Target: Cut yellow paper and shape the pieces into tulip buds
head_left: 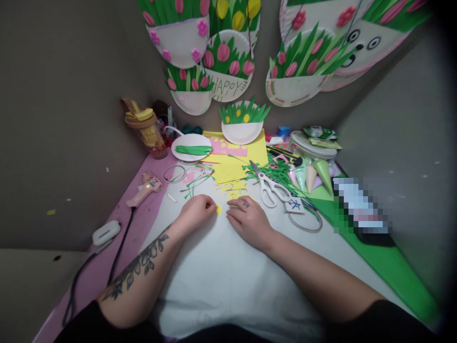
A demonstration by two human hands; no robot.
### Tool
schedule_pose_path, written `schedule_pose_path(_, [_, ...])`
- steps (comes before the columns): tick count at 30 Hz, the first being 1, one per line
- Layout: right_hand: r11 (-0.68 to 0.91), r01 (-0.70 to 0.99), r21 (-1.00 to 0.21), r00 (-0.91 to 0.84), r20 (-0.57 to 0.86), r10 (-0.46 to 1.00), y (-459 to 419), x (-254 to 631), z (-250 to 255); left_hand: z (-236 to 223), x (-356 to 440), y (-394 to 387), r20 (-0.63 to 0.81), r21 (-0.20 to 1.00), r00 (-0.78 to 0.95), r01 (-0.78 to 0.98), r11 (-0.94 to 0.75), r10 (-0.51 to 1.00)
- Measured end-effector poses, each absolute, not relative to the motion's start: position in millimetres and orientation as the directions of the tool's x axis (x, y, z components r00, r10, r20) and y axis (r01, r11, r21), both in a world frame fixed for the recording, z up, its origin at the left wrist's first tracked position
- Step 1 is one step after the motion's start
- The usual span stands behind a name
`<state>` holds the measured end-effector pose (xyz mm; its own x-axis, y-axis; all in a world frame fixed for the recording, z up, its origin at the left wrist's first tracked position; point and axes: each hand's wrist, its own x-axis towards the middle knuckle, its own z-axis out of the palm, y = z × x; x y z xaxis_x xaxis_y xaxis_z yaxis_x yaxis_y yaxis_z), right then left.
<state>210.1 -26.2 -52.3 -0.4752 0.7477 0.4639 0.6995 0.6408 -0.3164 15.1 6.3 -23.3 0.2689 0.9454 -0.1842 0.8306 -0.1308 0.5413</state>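
My left hand [197, 209] rests on the white sheet [221, 276] with its fingers curled, pinching a small yellow paper piece [219, 209]. My right hand [248, 220] lies just to the right of it, fingers bent down onto the sheet near small yellow scraps [233, 190]; whether it holds anything I cannot make out. White-handled scissors [268, 186] lie beyond the right hand. Yellow paper [228, 169] lies behind the scraps.
A pink glue gun [146, 187] with its cord lies at the left. Paper plates [191, 147] with green strips, a jar [148, 128], green cuttings [276, 169], piping cones [314, 174], tape rings [305, 221] and green paper [385, 267] surround the sheet. Paper-plate flower crafts [228, 66] hang on the wall.
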Motion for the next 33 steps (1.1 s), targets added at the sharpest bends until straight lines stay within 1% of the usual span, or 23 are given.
schedule_pose_path(3, [0.632,0.694,-0.345,-0.467,0.454,0.759,-24.6,209.6,-53.7,-23.5,15.2,6.4,-0.19,0.534,0.267,0.835,-0.129,0.945])
schedule_pose_path(7, [0.677,0.642,-0.359,-0.531,0.429,0.731,-26.0,208.2,-52.6,-23.6,15.2,6.9,-0.192,0.535,0.266,0.836,-0.127,0.945])
schedule_pose_path(12, [0.701,0.636,-0.321,-0.603,0.36,0.712,-28.4,207.1,-52.1,-20.1,15.9,6.6,-0.204,0.532,0.258,0.839,-0.114,0.945])
schedule_pose_path(19, [0.675,0.687,-0.269,-0.634,0.233,0.738,-28.5,205.1,-49.3,-18.5,17.1,5.7,-0.203,0.524,0.249,0.845,-0.109,0.947])
schedule_pose_path(23, [0.659,0.706,-0.259,-0.636,0.175,0.751,-29.7,204.2,-44.4,-21.8,15.2,6.2,-0.202,0.545,0.249,0.832,-0.102,0.947])
schedule_pose_path(27, [0.652,0.717,-0.247,-0.635,0.155,0.757,-30.5,204.0,-42.4,-24.5,12.1,8.2,-0.192,0.575,0.262,0.811,-0.108,0.946])
schedule_pose_path(33, [0.673,0.705,-0.225,-0.654,0.159,0.739,-29.2,204.2,-42.6,-25.2,10.0,10.0,-0.174,0.575,0.269,0.809,-0.124,0.947])
